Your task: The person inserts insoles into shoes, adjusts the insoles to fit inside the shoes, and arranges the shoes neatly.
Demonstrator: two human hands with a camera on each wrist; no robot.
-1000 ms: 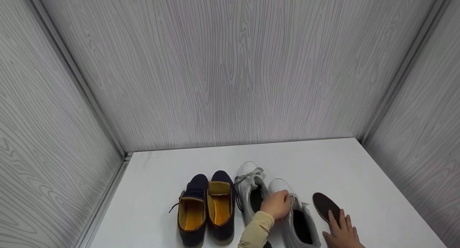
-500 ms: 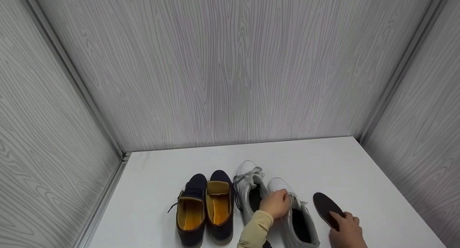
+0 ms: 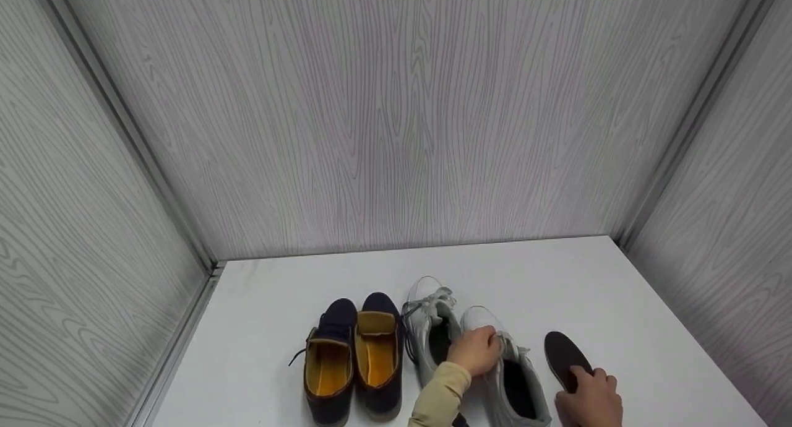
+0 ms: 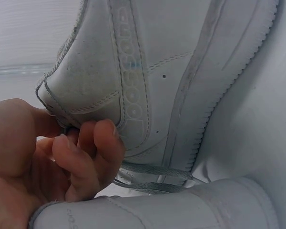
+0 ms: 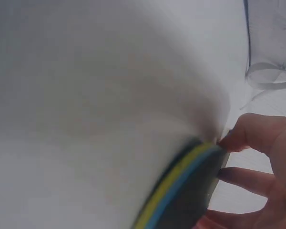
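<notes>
A white lace-up sneaker (image 3: 481, 317) stands on the right of its pair. My left hand (image 3: 475, 353) grips it near the laces, fingers curled at the edge of the upper. Up close in the left wrist view, that sneaker's stitched side (image 4: 133, 71) fills much of the picture. Beside the sneaker, my right hand (image 3: 594, 399) pinches a dark insole (image 3: 563, 353) by its edges, low at the table. The right wrist view shows yellow and blue layers along the insole's edge (image 5: 181, 183), between thumb and fingers. My palm hides its near end in the head view.
The other white sneaker (image 3: 427, 319) is just left of my left hand. Further left sit two navy shoes with tan insides, a left one (image 3: 337, 328) and a right one (image 3: 378, 306). Grey wood-grain panels (image 3: 396, 117) wall the white table (image 3: 266, 328) at back and sides.
My right hand's fingers lay spread on the insole; now they are curled and pinch it. The insole has shifted slightly right. My left hand stays on the sneaker.
</notes>
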